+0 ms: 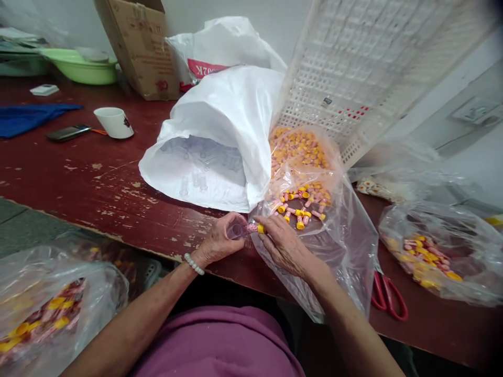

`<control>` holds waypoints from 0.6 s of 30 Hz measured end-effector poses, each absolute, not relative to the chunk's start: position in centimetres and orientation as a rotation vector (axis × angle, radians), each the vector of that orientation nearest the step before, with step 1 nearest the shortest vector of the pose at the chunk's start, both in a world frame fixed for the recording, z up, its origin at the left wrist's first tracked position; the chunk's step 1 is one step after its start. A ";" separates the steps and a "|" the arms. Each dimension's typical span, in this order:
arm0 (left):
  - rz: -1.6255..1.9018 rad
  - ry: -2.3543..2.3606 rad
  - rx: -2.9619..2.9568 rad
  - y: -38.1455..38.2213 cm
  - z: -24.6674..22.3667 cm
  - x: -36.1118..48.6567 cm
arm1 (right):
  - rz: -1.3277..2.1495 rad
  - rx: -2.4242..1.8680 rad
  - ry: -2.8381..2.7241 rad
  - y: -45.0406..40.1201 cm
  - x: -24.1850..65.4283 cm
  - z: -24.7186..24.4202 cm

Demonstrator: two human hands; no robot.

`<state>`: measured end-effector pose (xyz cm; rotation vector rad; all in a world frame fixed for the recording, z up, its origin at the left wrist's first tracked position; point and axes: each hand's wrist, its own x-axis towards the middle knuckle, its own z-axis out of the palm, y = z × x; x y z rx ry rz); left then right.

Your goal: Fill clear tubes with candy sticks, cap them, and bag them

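Observation:
My left hand [222, 238], with a beaded bracelet at the wrist, is closed around a clear plastic tube [236, 230] whose round end faces me. Between the fingertips of my right hand [283, 243] is a small pink-patterned piece with a yellow cap [260, 229]. Its pink end meets the tube, though I cannot tell how far inside it sits. Just beyond, a clear plastic bag [330, 246] lies spread, with several loose yellow-capped pieces [299, 213] at its mouth and a heap behind. To its left, a white sack [231, 104] gapes open, showing clear tubes [192, 183] inside.
A white perforated basket [314, 68] leans behind the bag. Red-handled scissors [389, 296] and another bag of capped pieces [432, 256] lie right. Left are a cup [113, 123], a phone [68, 132], a cardboard box [143, 52] and a green basin [82, 68]. A filled bag [51, 303] sits lower left.

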<state>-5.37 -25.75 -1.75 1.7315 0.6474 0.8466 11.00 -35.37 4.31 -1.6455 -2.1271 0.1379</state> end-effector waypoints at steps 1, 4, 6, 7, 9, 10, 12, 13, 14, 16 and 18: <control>0.846 0.642 1.733 -25.8 -1.5 -5.4 | 0.150 -1.641 -2.119 -35.3 11.0 4.5; 0.865 0.640 1.703 -25.9 -1.1 -5.2 | 0.122 -1.599 -1.942 -35.4 11.3 4.5; 0.870 0.650 1.681 -26.0 -0.9 -5.1 | 0.064 -1.590 -1.790 -35.5 11.0 4.0; 0.866 0.659 1.669 -26.1 -0.9 -5.0 | 0.034 -1.589 -1.753 -35.5 10.7 3.6; 0.845 0.685 1.627 -26.4 -0.9 -4.9 | 0.012 -1.604 -1.771 -35.7 9.9 2.6; 0.830 0.704 1.595 -26.6 -1.0 -4.9 | 0.021 -1.617 -1.804 -35.7 9.5 2.1; 0.789 0.746 1.500 -26.9 -1.1 -5.0 | 0.071 -1.631 -1.866 -35.7 9.3 1.5; 0.773 0.767 1.429 -27.0 -1.3 -5.0 | 0.100 -1.630 -1.874 -35.7 9.5 1.3; 0.765 0.784 1.348 -27.0 -1.4 -5.0 | 0.116 -1.624 -1.861 -35.6 10.1 1.2; 0.771 0.802 1.184 -26.8 -1.6 -5.0 | 0.072 -1.663 -1.751 -35.2 11.9 1.1; 0.785 0.792 1.067 -26.5 -1.6 -5.0 | -0.061 -1.870 -1.577 -34.7 14.2 0.8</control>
